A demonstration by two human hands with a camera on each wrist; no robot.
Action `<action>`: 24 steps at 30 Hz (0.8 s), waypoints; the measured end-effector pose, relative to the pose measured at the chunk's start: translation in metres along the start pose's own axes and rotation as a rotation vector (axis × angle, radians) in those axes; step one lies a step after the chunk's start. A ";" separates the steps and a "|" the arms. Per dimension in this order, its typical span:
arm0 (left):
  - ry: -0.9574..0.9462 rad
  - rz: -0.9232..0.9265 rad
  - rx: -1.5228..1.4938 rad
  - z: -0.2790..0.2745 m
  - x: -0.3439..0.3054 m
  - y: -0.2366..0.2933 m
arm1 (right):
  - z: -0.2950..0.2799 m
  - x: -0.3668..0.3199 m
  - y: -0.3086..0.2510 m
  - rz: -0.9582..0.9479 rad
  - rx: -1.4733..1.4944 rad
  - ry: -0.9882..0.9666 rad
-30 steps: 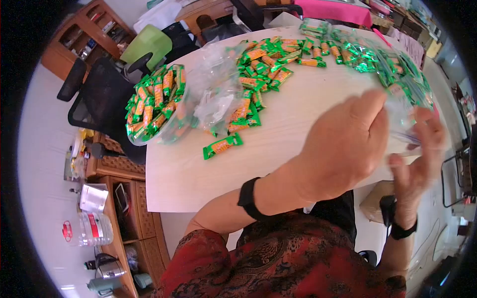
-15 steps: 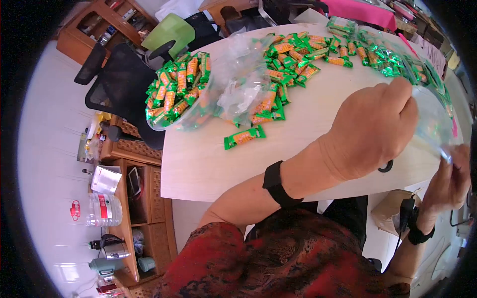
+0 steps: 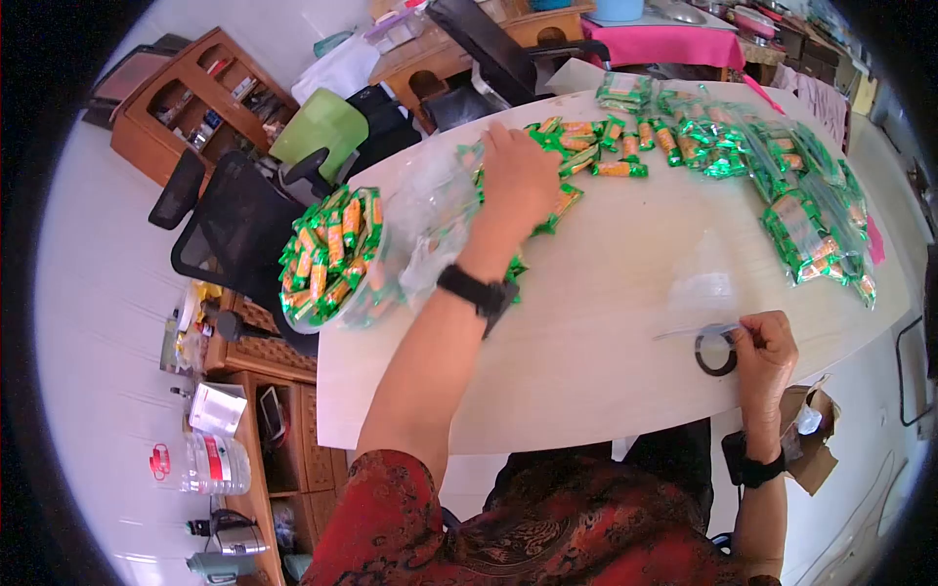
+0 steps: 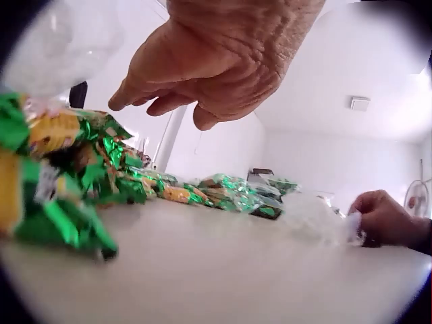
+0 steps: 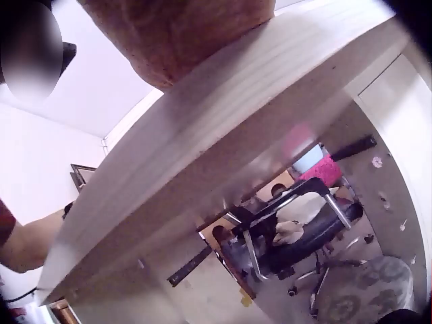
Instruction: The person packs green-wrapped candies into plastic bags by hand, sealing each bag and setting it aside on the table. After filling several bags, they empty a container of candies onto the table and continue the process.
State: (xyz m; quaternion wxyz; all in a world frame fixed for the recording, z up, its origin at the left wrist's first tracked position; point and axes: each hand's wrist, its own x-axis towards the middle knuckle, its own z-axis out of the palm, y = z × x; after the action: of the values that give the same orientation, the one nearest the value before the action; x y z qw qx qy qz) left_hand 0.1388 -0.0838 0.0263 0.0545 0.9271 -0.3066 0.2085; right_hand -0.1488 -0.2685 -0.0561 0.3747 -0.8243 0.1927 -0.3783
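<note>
Over the loose pile of green-and-orange packets [image 3: 578, 145], my left hand [image 3: 520, 184] reaches down from the near side. In the left wrist view that hand [image 4: 219, 64] hangs above the packets [image 4: 88, 152] with fingers apart and nothing held. My right hand [image 3: 767, 356] pinches the edge of a clear plastic bag [image 3: 703, 285] lying on the table by the front edge. A black ring [image 3: 716, 369] lies beside those fingers, partly under the bag's edge. The right wrist view shows only part of the right hand [image 5: 189, 40] at the table edge.
A clear container heaped with packets [image 3: 332, 249] stands at the table's left edge, crumpled clear plastic [image 3: 425, 220] beside it. Filled clear bags [image 3: 806, 230] lie along the right side. Chairs [image 3: 234, 220] stand beyond the left edge.
My left hand has let go of the bag and moved left to the loose pile. My right hand has come left and down to the table with the bag. The head view has shifted.
</note>
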 end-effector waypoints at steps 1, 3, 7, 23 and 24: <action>-0.087 -0.117 0.022 -0.001 0.019 -0.001 | 0.000 0.000 -0.001 0.001 -0.004 0.008; -0.163 -0.129 0.051 0.026 0.063 -0.019 | -0.001 0.001 -0.003 0.026 -0.029 0.030; -0.404 -0.242 -0.019 0.055 0.115 -0.045 | -0.006 0.002 -0.009 0.056 -0.069 0.008; -0.747 -0.079 -0.126 0.087 0.112 -0.047 | -0.007 0.004 -0.015 0.081 -0.007 0.079; -0.746 -0.039 -0.121 0.079 0.104 -0.037 | -0.008 0.003 -0.014 0.083 -0.016 0.084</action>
State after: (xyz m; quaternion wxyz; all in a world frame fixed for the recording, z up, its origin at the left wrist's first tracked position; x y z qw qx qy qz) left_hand 0.2643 -0.1288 -0.0005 -0.0022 0.9401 -0.2993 -0.1630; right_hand -0.1526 -0.2648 -0.0412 0.3749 -0.8019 0.2453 -0.3953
